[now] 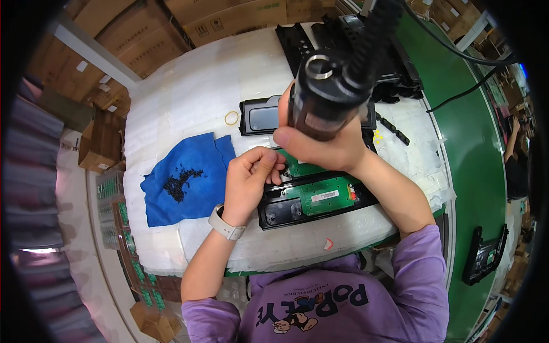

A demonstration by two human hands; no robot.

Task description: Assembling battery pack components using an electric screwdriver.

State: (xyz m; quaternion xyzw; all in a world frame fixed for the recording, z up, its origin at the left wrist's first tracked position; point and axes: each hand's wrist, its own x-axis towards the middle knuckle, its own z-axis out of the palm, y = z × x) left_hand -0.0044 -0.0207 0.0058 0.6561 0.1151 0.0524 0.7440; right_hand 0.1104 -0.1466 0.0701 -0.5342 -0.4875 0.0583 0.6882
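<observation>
Screwdriver, black and corded, just one (323, 106), stands above the two green boards, clenched in the person's right hand (337, 151), its tip hidden from me. That elbow is bent out, the forearm slanting inward. Beside it, the left hand (251, 174) curls, thumb against fingers; I can't tell whether anything is pinched there. The nearer board (334, 195) sits in a black case (280, 220). Left of that, one blue cloth (197, 151) bears small dark bits (180, 186), too many to count; beyond lies one yellowish ring (237, 116).
</observation>
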